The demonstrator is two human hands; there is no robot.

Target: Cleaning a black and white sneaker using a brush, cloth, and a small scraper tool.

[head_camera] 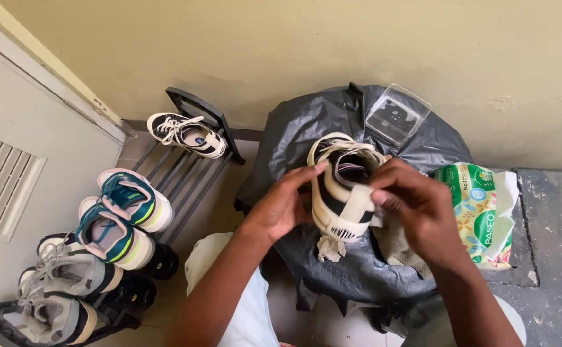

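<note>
Left hand [285,204]: grips the left side of the cream sneaker [342,186]
Right hand [416,205]: presses a white tissue [364,198] on its heel
Sneaker: over the black plastic bag [358,270]
Right: tissue pack [483,215]
Left: shoe rack [184,173]

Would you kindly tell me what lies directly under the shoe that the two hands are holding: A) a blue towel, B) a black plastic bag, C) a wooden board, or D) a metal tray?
B: the cream and black shoe, gripped by the left hand and the right hand, sits over a crumpled black plastic bag that covers the surface below it.
</note>
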